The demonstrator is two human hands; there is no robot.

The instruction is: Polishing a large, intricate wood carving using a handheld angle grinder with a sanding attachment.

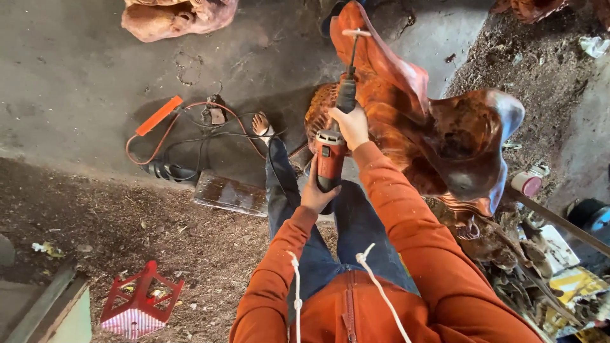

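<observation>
Sawdust floor; both hands grip red grinder [330,159] against carving [445,133].

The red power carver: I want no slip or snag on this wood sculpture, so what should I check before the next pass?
1. Two-handed hold: ok. The right hand is on the neck of the red power carver, the left hand at its rear.
2. Bit on the wood sculpture: cannot tell; the tip is too small to judge.
3. Cords: not ok, looped loose on the floor beside the bare foot.
4. Foot protection: not ok, that foot is uncovered.
5. Hoodie drawstrings: not ok, they hang loose below the tool.
</observation>
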